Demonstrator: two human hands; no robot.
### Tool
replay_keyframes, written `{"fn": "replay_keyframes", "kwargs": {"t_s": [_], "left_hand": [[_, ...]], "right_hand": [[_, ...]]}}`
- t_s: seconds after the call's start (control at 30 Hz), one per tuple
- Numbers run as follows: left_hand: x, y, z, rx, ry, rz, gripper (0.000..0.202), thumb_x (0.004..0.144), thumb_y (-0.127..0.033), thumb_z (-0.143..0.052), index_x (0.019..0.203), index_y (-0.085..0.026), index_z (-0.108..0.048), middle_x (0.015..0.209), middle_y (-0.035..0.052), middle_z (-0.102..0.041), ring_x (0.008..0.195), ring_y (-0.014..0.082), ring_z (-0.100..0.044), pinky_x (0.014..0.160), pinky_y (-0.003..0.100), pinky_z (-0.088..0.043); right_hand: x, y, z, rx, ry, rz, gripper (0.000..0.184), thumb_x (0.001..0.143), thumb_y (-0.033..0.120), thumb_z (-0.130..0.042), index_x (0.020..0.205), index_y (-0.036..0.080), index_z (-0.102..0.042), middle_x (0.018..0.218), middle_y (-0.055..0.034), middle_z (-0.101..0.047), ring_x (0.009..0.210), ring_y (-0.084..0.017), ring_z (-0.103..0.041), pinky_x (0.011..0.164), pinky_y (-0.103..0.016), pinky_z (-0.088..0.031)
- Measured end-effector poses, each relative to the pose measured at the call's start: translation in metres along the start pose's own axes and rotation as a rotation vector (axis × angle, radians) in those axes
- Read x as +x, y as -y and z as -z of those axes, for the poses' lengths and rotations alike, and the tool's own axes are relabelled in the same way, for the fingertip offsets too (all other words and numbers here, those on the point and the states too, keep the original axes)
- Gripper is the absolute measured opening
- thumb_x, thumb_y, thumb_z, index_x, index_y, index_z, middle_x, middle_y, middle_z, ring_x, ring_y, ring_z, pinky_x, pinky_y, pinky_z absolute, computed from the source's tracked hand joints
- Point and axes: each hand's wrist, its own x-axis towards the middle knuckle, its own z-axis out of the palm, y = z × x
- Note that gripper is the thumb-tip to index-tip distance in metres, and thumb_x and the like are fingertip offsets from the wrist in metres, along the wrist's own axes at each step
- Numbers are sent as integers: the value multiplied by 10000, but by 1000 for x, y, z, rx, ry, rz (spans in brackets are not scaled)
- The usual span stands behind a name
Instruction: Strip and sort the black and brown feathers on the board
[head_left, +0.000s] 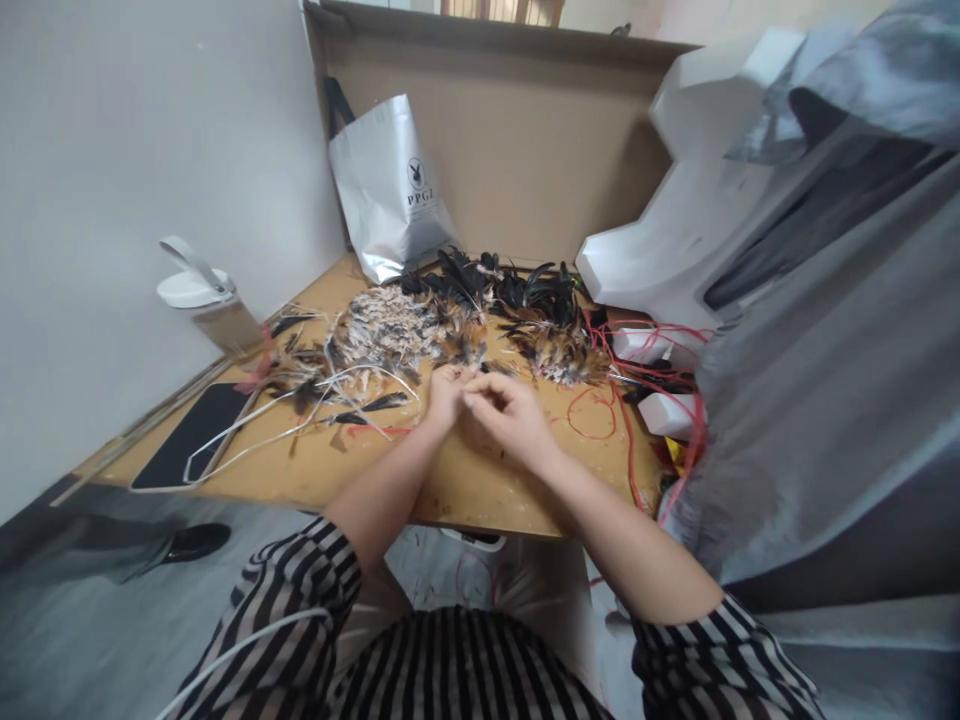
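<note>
My left hand (445, 395) and my right hand (510, 415) meet over the middle of a wooden table (465, 490), fingers curled and pinched together at the fingertips. What they pinch is too small to make out; it sits at the near edge of a pile of feathers. Speckled grey-white feathers (386, 330) lie to the left, black feathers (510, 285) at the back, and brown speckled ones (566, 360) to the right. Stripped white quills (300, 415) trail left of my left hand.
A silver paper bag (386, 185) leans on a cardboard backing. A white-lidded container (206, 300) stands at the left wall, and a black pad (191, 435) lies near it. Red string (607, 400) and white blocks (667, 412) crowd the right side beside grey fabric (840, 380).
</note>
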Motion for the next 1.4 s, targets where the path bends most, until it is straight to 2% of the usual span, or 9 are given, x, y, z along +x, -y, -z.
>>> {"fn": "replay_keyframes", "kwargs": {"t_s": [0.07, 0.2, 0.43, 0.6, 0.83, 1.03, 1.1, 1.23, 1.4], "left_hand": [[-3, -7, 1, 117, -25, -123, 159, 718, -215, -603, 590, -121, -594, 504, -4, -561, 474, 85, -481, 510, 201, -378], [-8, -32, 14, 315, 79, -310, 138, 735, -223, -565, 635, -144, -617, 591, 31, -604, 529, 124, -540, 560, 230, -409], [-7, -88, 36, 1089, 169, -794, 189, 745, -115, -446, 696, -151, -625, 667, 54, -599, 697, 181, -554, 696, 280, -406], [6, -92, 37, 1356, 160, -852, 249, 713, -90, -423, 823, -141, -640, 757, 87, -623, 766, 206, -562, 708, 294, -410], [14, -91, 48, 1426, 124, -805, 239, 699, -87, -422, 787, -134, -639, 741, 95, -624, 756, 212, -562, 702, 296, -408], [10, -102, 54, 1250, 70, -754, 182, 693, -82, -453, 643, -144, -617, 649, 63, -619, 668, 181, -560, 676, 285, -411], [9, -102, 54, 1037, 30, -667, 168, 720, -114, -476, 619, -140, -608, 595, 42, -612, 596, 155, -556, 630, 268, -416], [6, -95, 51, 493, -43, -331, 186, 752, -219, -550, 626, -101, -619, 538, 41, -606, 459, 101, -519, 501, 217, -406], [9, -69, 43, -46, 0, -92, 186, 700, -250, -651, 637, -77, -628, 544, 46, -611, 452, 58, -518, 459, 158, -393]], "right_hand": [[5, -18, 12, -9, -95, -36, 142, 769, 276, -522, 788, 181, -627, 699, -18, -610, 579, -120, -490, 564, -245, -377], [11, -49, 26, -107, -241, -44, 159, 765, 289, -516, 775, 176, -628, 669, -15, -592, 587, -124, -480, 582, -247, -371], [13, -75, 29, -158, -352, -7, 181, 768, 295, -510, 810, 163, -627, 704, -15, -603, 594, -117, -486, 596, -243, -385], [7, -77, 34, -248, -325, 35, 175, 778, 270, -496, 799, 166, -634, 686, -16, -601, 603, -123, -501, 604, -241, -388], [6, -88, 38, -330, -273, 27, 171, 773, 259, -491, 780, 168, -636, 677, -17, -598, 610, -129, -509, 609, -238, -383], [7, -91, 38, -371, -250, 0, 183, 772, 269, -484, 792, 174, -640, 717, -27, -629, 628, -137, -525, 623, -240, -390], [8, -93, 39, -401, -220, -24, 183, 764, 256, -479, 777, 175, -642, 735, -31, -640, 652, -143, -540, 635, -241, -394], [11, -95, 39, -480, -136, -87, 179, 747, 229, -472, 734, 185, -645, 731, -25, -649, 685, -149, -562, 642, -237, -387], [25, -89, 36, -588, -35, -193, 177, 732, 243, -488, 684, 188, -649, 671, -18, -650, 633, -142, -558, 575, -229, -339]]}}
